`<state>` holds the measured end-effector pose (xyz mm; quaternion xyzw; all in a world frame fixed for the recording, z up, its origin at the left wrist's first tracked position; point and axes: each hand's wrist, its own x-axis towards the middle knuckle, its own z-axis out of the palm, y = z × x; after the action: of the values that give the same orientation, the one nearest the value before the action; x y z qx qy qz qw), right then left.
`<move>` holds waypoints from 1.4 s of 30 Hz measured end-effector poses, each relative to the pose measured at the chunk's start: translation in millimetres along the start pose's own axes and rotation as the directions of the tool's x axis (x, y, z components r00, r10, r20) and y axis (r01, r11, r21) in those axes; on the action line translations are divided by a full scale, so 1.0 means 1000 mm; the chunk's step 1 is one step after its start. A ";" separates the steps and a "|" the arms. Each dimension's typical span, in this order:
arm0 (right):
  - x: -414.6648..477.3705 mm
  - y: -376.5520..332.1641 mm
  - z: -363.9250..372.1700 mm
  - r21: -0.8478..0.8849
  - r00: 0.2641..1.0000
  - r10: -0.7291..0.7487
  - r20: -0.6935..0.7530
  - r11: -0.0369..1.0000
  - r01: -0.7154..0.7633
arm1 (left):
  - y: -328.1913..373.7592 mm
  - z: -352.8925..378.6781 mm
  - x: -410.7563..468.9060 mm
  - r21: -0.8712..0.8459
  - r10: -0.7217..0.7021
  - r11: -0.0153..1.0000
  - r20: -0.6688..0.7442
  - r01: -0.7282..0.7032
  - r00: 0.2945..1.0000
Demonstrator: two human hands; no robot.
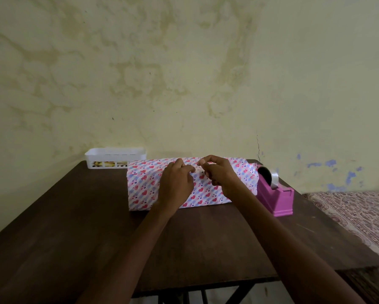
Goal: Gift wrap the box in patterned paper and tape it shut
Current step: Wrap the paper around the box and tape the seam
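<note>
Dark table (92, 233): wide stretch of top lay between near edge and box (144, 189). One box, mid-table. Two hands on its top: left hand (177, 183) and right hand (221, 174) both pinched patterned paper (206, 195) at seam. One pink tape dispenser (276, 195) sat just right of box. One white basket (115, 157) behind box, at far edge.

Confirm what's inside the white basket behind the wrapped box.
Through the slots of the white basket, something yellow and dark shows, too small to identify. The solid upper wall covers the rest; the wrapped box hides its lower right corner.
</note>
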<state>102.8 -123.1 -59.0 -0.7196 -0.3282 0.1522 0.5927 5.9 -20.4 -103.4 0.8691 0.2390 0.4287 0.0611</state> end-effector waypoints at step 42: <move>-0.004 0.013 0.011 0.060 0.962 0.259 -0.087 0.965 -0.255 | 0.011 -0.009 0.032 -0.073 -0.261 0.960 0.108 0.270 0.959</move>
<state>96.9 -118.7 -74.7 -0.7480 -0.2002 0.2017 0.5998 19.2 -15.6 -71.4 0.8454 0.3314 0.3839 0.1676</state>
